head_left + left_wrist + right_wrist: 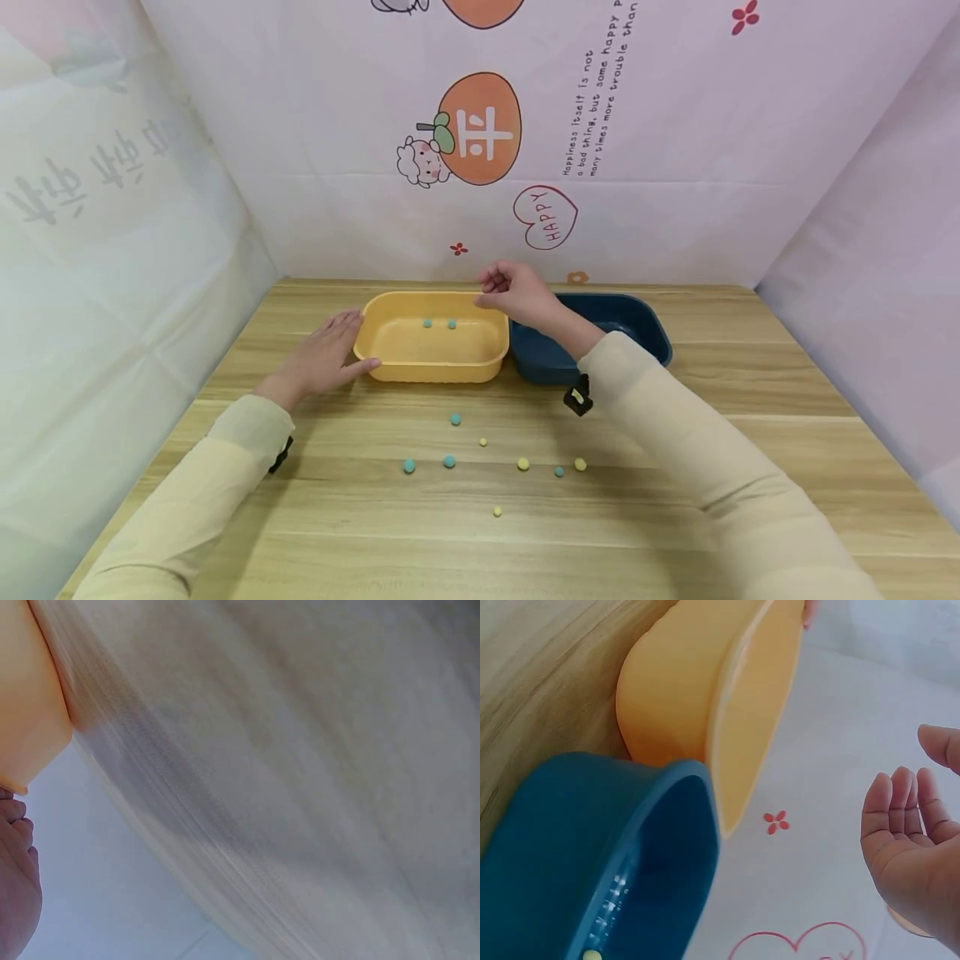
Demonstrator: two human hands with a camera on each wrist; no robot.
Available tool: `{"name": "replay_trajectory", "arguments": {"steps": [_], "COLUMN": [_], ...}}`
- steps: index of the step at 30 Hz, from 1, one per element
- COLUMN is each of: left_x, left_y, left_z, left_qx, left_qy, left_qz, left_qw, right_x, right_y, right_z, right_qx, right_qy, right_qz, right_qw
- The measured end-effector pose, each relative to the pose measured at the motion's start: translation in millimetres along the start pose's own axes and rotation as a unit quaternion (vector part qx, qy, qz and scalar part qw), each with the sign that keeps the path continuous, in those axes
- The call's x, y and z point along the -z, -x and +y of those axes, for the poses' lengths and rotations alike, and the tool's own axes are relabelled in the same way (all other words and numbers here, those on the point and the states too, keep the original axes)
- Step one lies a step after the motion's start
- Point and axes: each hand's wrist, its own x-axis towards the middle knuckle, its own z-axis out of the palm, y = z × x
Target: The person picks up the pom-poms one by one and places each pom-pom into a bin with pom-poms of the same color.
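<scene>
My left hand [322, 354] rests against the left end of a yellow plastic bin [438, 372], fingers extended along its side and thumb at the front rim. In the left wrist view only part of that hand [16, 877] shows, below the bin. Above the yellow bin's right end hovers my right hand [519, 292]. Its fingers are loosely bent, thumb apart, and the right wrist view shows nothing between them. Two small teal balls [452, 324] lie inside the yellow bin. Beside it stands a dark blue bin [543, 367], partly hidden by my right forearm, with a small yellow ball [592, 955] inside.
Several teal balls [408, 466] and yellow balls [522, 463] lie scattered on the wooden table [360, 542] in front of the bins. A printed white cloth [337, 167] hangs close behind the bins, with cloth walls at both sides.
</scene>
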Motion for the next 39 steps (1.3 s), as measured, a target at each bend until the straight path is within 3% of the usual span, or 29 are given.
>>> {"name": "replay_trajectory", "arguments": {"steps": [13,27,39], "left_x": [1.8,0.1,-1.6], "left_y": [-1.3,-2.0,-1.3], "left_z": [-0.1,-0.6,-1.2], "left_qx": [0.000,0.002,0.002], "left_qy": [0.001,-0.006,-0.008], "left_qz": [-0.003,-0.006,-0.005], "left_qw": [1.0000,1.0000,1.0000], "right_x": [19.8,28.0,25.7], "right_y": [51.8,98.5,126.1], "right_z": [-5.3,25.5,53.9], "right_qx": [0.051,0.033,0.060], "right_qy": [-0.010,0.015,0.026], "right_qz": [-0.031,-0.085,-0.162], "right_qw": [0.998,0.996,0.985]}}
